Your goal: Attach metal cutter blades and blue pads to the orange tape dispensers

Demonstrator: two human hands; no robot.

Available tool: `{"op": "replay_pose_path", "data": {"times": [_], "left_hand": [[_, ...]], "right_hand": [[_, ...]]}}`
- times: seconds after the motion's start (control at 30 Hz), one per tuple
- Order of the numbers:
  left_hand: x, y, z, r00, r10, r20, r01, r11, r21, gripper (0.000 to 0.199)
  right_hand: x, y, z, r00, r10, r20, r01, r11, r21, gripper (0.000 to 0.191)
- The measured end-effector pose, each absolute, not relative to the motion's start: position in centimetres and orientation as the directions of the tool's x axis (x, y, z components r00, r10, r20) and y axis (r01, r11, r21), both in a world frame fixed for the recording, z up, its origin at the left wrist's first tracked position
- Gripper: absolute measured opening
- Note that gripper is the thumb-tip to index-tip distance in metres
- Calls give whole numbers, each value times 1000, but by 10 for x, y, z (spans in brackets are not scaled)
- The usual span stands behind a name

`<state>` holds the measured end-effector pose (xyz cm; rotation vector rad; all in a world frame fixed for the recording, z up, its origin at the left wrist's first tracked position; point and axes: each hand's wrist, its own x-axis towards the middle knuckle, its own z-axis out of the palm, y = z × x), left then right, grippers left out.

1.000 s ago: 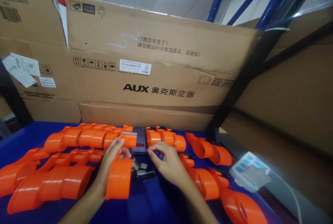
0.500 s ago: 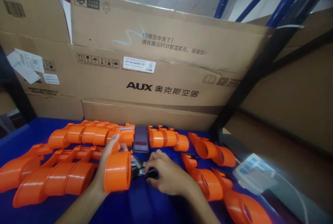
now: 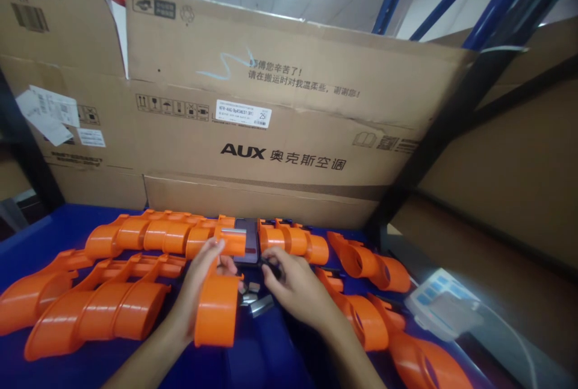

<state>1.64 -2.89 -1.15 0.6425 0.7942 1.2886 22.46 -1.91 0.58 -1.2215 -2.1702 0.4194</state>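
My left hand (image 3: 195,283) is closed around an orange plastic part (image 3: 217,312), whose wide curved band hangs low while its upper end carries a shiny metal strip. To its right, my right hand (image 3: 298,289) pinches a small black piece (image 3: 273,271), partly covered by the fingers; its exact kind I cannot make out. Between the hands, several small metal pieces (image 3: 261,306) lie on the blue surface. A phone (image 3: 251,229) lies just beyond, partly hidden by the orange part's upper end.
Rows of similar orange parts (image 3: 102,311) cover the left side, and more orange parts (image 3: 368,320) lie at the right. A white device with blue buttons (image 3: 445,304) and a cable sits far right. Behind stands a cardboard wall (image 3: 289,130); a dark post (image 3: 415,166) slants at right.
My left hand has raised the orange part's upper end rightward, over the phone. My right hand has moved up and away from the metal pieces, a black piece in its fingers.
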Motion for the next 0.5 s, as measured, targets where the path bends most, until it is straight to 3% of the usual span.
{"op": "replay_pose_path", "data": {"times": [0.2, 0.5], "left_hand": [[30, -32, -25, 174, 982, -70, -486, 148, 862, 44], [30, -33, -29, 202, 979, 13, -339, 57, 939, 50]], "right_hand": [[221, -20, 5, -145, 767, 625, 562, 584, -586, 25], [217, -21, 2, -158, 671, 725, 518, 681, -517, 25]]}}
